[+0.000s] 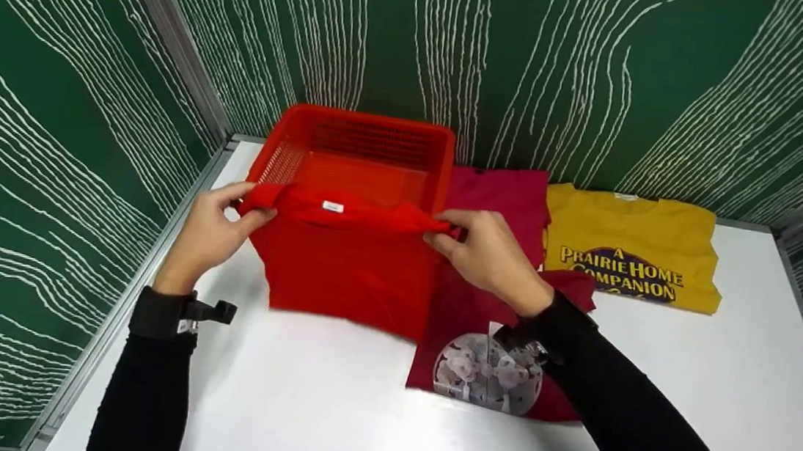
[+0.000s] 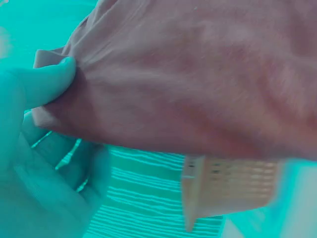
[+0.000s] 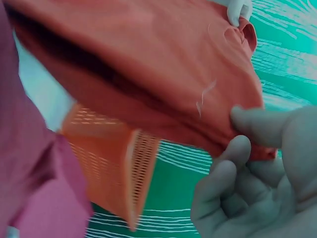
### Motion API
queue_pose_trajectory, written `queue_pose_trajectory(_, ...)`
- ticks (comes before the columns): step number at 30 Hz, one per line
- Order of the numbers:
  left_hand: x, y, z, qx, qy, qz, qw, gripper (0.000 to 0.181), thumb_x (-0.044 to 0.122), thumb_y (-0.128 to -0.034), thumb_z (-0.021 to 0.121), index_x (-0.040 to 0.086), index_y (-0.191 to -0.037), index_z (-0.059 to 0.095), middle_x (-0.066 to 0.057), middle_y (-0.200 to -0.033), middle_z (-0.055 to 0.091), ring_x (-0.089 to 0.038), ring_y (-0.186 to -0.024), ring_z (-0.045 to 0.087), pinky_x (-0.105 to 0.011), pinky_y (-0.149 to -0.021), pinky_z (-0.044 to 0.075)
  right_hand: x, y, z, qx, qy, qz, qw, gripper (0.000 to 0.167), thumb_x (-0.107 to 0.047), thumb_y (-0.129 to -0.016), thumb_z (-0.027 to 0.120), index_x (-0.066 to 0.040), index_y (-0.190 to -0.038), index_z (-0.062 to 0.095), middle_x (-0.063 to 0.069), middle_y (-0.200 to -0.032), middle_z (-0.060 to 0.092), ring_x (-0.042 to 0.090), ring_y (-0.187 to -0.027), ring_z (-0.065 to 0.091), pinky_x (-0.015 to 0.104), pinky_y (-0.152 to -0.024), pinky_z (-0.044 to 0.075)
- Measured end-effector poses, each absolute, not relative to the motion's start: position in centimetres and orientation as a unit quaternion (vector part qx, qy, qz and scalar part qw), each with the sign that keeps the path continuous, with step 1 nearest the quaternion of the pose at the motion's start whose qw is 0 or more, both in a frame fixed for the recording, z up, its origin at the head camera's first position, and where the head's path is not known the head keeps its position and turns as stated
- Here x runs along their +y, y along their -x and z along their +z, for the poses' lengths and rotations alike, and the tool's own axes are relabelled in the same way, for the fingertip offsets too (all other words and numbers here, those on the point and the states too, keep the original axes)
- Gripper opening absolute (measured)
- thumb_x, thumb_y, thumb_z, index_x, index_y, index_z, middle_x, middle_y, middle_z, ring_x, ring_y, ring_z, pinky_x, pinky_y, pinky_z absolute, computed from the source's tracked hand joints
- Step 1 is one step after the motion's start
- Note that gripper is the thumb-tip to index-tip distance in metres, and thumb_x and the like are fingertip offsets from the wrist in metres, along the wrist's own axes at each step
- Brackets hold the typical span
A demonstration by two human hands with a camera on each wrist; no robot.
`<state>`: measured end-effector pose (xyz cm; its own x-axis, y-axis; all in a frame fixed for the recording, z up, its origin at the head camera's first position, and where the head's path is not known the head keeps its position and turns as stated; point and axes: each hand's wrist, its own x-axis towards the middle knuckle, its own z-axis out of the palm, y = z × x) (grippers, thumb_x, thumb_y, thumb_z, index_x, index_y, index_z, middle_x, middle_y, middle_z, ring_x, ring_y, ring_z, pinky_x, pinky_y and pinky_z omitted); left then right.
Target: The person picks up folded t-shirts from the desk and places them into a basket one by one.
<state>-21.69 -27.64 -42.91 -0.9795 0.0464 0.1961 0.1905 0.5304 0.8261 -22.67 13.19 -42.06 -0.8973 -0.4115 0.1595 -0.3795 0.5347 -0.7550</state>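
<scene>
A red T-shirt (image 1: 353, 272) hangs between my two hands, its collar edge with a small white label facing up and its lower part over the table. My left hand (image 1: 213, 229) pinches one upper corner; in the left wrist view the thumb (image 2: 49, 82) presses on the cloth. Pinching the opposite corner is my right hand (image 1: 484, 252), whose thumb and fingers grip the fabric (image 3: 218, 99) in the right wrist view. Directly behind the shirt stands a red plastic basket (image 1: 446, 145), partly hidden by it.
A dark red T-shirt (image 1: 432, 361) with a round printed picture lies under my right forearm. Behind it is a crimson folded shirt (image 1: 500, 191). A yellow T-shirt (image 1: 629, 233) with lettering lies at the right. Green panels with white lines (image 1: 535, 61) border the white table (image 1: 325, 402).
</scene>
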Motion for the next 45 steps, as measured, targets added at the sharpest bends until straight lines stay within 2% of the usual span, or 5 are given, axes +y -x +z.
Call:
queue_pose_trajectory(3, -27.7, 21.6, -41.2, -0.881, 0.07, -0.459, 0.09, 0.031, 0.025, -0.1031, 0.079, 0.017, -0.133, 0.079, -0.009, -0.118, 0.071, -0.023, -0.109, 0.056, -0.032, -0.087, 0.048, 13.0, 22.5, -40.7, 0.877, 0.236, -0.418, -0.024, 0.022, -0.016, -0.104, 0.077, -0.009, -0.124, 0.083, 0.007, -0.092, 0.078, 0.013, -0.058, 0.05, 0.021, -0.052, 0.036)
queue_pose_trajectory(10, -27.0, 21.9, -37.9, -0.889, 0.082, -0.413, 0.181, 0.028, 0.02, -0.1044, 0.078, 0.013, -0.131, 0.081, -0.01, -0.119, 0.08, -0.023, -0.096, 0.066, -0.013, -0.084, 0.056, 12.2, 23.0, -38.4, 0.87, 0.252, -0.416, -0.076, 0.024, -0.015, -0.106, 0.076, -0.008, -0.128, 0.082, 0.008, -0.113, 0.082, 0.011, -0.051, 0.043, 0.022, -0.05, 0.034)
queue_pose_trajectory(18, -26.4, 22.6, -33.8, -0.901, 0.073, -0.347, 0.25, 0.025, 0.019, -0.1066, 0.073, 0.01, -0.129, 0.081, -0.011, -0.12, 0.081, -0.025, -0.097, 0.069, -0.013, -0.085, 0.051, 11.1, 24.7, -36.4, 0.875, 0.25, -0.405, -0.09, 0.025, -0.018, -0.107, 0.074, -0.01, -0.129, 0.082, 0.006, -0.106, 0.078, 0.016, -0.056, 0.041, 0.024, -0.054, 0.036)
queue_pose_trajectory(27, -26.1, 26.3, -32.6, -0.928, 0.034, -0.311, 0.203, 0.028, 0.012, -0.1069, 0.065, 0.007, -0.131, 0.079, -0.017, -0.123, 0.08, -0.033, -0.104, 0.07, -0.049, -0.094, 0.059, 9.6, 29.2, -35.1, 0.898, 0.204, -0.384, -0.065, 0.027, -0.017, -0.109, 0.069, -0.007, -0.132, 0.08, 0.008, -0.113, 0.079, 0.018, -0.078, 0.062, 0.021, -0.063, 0.049)
queue_pose_trajectory(45, -25.9, 34.6, -35.8, -0.939, 0.014, -0.306, 0.157, 0.031, 0.006, -0.1045, 0.057, 0.004, -0.129, 0.074, -0.021, -0.128, 0.076, -0.036, -0.113, 0.068, -0.051, -0.102, 0.056, 8.6, 36.3, -39.0, 0.904, 0.159, -0.396, -0.023, 0.034, -0.01, -0.111, 0.059, -0.002, -0.141, 0.073, 0.015, -0.131, 0.075, 0.021, -0.089, 0.066, 0.032, -0.074, 0.053)
